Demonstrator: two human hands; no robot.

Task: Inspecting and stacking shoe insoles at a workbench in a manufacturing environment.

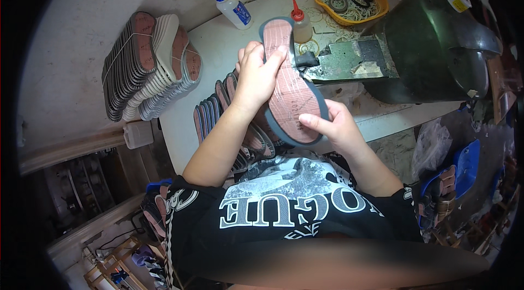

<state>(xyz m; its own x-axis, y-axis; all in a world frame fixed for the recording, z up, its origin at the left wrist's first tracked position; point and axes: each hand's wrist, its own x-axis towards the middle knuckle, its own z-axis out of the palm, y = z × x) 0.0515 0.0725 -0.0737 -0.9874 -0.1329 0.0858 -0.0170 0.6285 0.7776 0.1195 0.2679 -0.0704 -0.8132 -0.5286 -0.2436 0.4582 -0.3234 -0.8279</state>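
Note:
Between both hands I hold a shoe sole (292,91) with a pinkish-brown, lined face and a dark blue-grey rim. My left hand (257,69) is closed on its narrow upper part, thumb pressed on the face. At the wide lower end my right hand (335,125) grips the edge, thumb on top. The sole is tilted, its face toward me. Just beyond it stands a green machine (436,44) with a flat arm (349,61), and a small black part of it shows beside the sole's waist. My fingers behind the sole are mostly hidden.
Tied stacks of soles (131,61) stand at the left on the white table (180,142). More soles (207,115) lie under my left forearm. At the back are a white bottle (233,9), a red-tipped squeeze bottle (302,27) and a yellow basket (349,20) of rubber bands and tape rolls.

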